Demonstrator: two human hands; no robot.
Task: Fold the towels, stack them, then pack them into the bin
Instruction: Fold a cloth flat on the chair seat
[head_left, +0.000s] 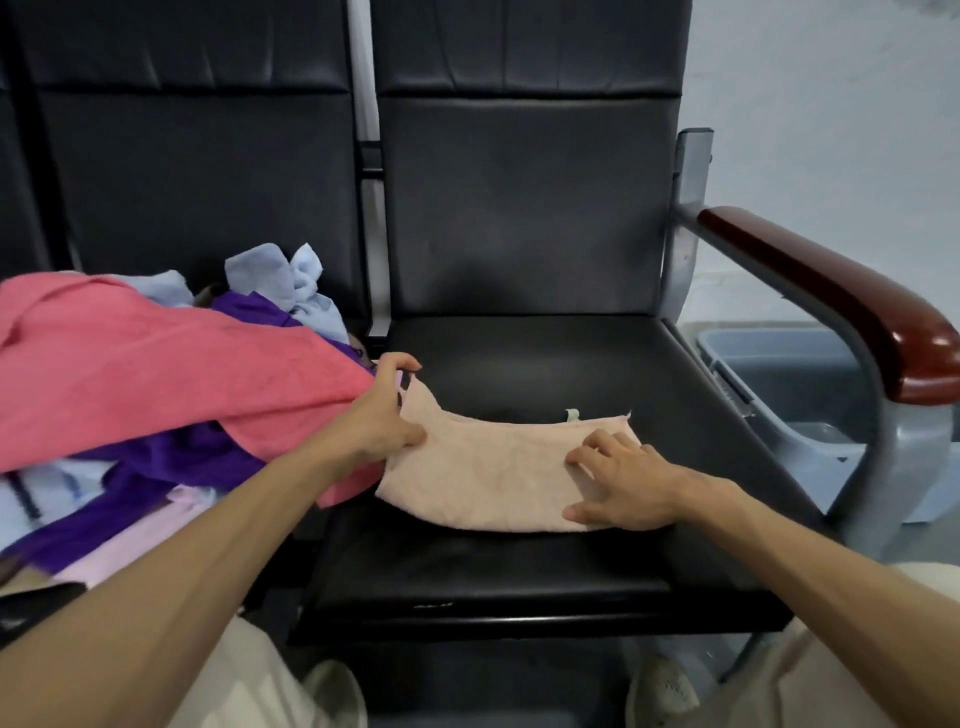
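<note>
The peach towel (493, 473) lies on the black seat (519, 358) of the right-hand chair, towards its front half, folded into a wide band whose far edge sags in a shallow curve between the two hands; a small pale tag sticks up from that far edge near its right end. The left hand (387, 410) grips the towel's far left corner, with the fingers curled over the raised edge and the thumb lying on the cloth below. The right hand (618, 483) rests flat on the right part of the towel, fingers spread and straight, pressing the cloth down without grasping it. Just beside the towel's left end, on the neighbouring seat, sits a loose heap of unfolded towels: a coral towel (156, 374) draped over the top and reaching the left wrist, a purple towel (171, 457) under it, a light blue towel (280, 286) bunched at the back against the backrest, and a pale pink towel (135, 540) at the front edge. To the right of the chair, past the dark red armrest (831, 296) on its grey metal frame, the grey bin (789, 374) stands on the floor, well apart from the peach towel, and what shows of its inside holds no towels.
</note>
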